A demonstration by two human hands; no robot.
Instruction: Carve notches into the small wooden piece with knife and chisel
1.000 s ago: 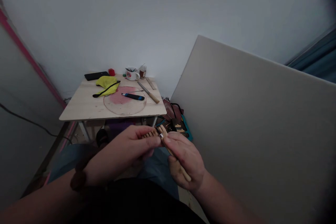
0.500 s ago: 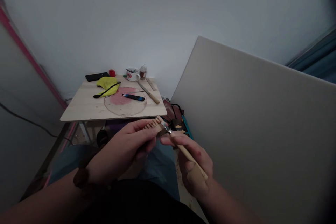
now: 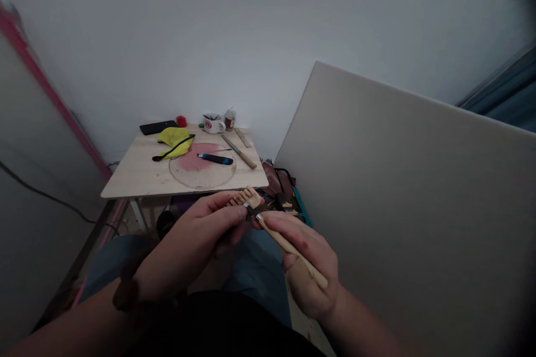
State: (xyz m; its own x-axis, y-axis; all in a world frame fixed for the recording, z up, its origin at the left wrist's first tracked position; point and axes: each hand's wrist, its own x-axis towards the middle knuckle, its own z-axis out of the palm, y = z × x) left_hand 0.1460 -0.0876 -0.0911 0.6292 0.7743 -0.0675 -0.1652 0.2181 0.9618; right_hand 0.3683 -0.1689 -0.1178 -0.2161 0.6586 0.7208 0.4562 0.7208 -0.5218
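Where a pink strip slants down at far left, a low table stands just to its right, bearing in order a flat dark object, a black-edged yellow cloth, a small red object, a white mug of thin implements, a blue-and-black cutter, a jar and a long file-like tool with a wooden handle. Before the table's near edge, the left hand is closed on a notched wooden piece, pinched between thumb and fingers so that the ridges and a pale rounded end project rightward. At that end, close beside the left thumb, lies the dark blade of a slim hand tool; whether its edge bites the wood or merely rests alongside cannot be told. The right hand is wrapped about the tool's pale handle. Beyond are a teal-edged case, a large grey panel and blue fabric. Judged from this arrangement, the chief hazard is a slip: sudden give in the grain, or a push too hard, could send the blade into the left thumb. Since the wood is supported only by the hand, it might also twist under load; careless levering near the notches could snap a ridge.
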